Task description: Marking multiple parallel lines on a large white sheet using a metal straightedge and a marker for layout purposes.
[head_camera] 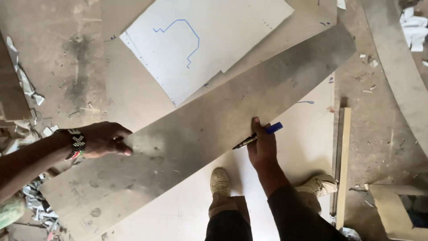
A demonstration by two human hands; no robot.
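My right hand [263, 145] holds a blue-capped marker [258, 136] and rests on the lower edge of a long grey board [214, 120] that lies slantwise across the floor. A paler sheet [294, 147] lies under the board, and my shoes [219, 180] stand on it. From the left edge another person's bare arm with a beaded bracelet [76, 143] reaches in, and that hand [107, 138] grips the board's upper edge. My left hand is out of sight.
A white sheet [200, 40] with a blue drawn outline lies above the board. A thin wood strip [343, 160] lies at the right, and a curved board [397, 67] at the far right. Paper scraps litter the left edge and the dusty floor.
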